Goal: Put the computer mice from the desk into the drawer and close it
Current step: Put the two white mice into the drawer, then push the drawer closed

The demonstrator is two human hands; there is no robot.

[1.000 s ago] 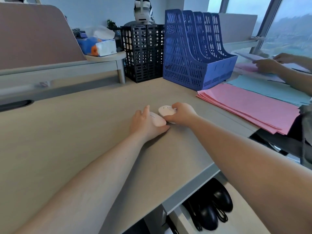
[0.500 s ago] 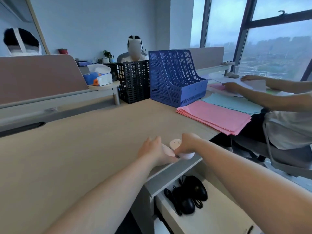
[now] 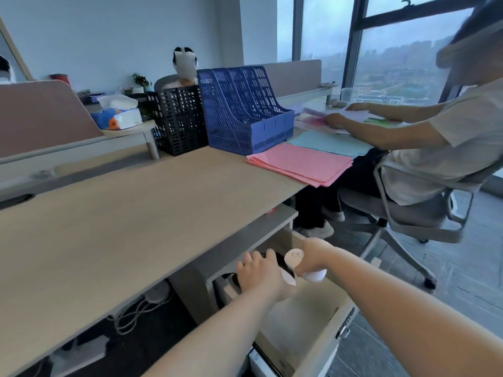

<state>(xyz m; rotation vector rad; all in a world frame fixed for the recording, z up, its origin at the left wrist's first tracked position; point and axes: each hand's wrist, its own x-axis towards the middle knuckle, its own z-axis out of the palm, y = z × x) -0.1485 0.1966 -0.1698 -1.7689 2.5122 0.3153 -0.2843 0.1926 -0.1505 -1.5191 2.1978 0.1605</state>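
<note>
Right hand [image 3: 313,258] is gripping a white mouse [image 3: 302,266] over the open drawer [image 3: 324,346] under the desk [image 3: 122,221]. Left hand [image 3: 261,276] is closed on another white mouse [image 3: 288,278] beside it, above black mice [image 3: 281,261] already inside.

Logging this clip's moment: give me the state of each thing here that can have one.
drawer: pulled open
left hand: over the drawer, holding a white mouse
right hand: over the drawer, gripping a second white mouse
black mice: already in the drawer
desk: no mice left on it
</note>
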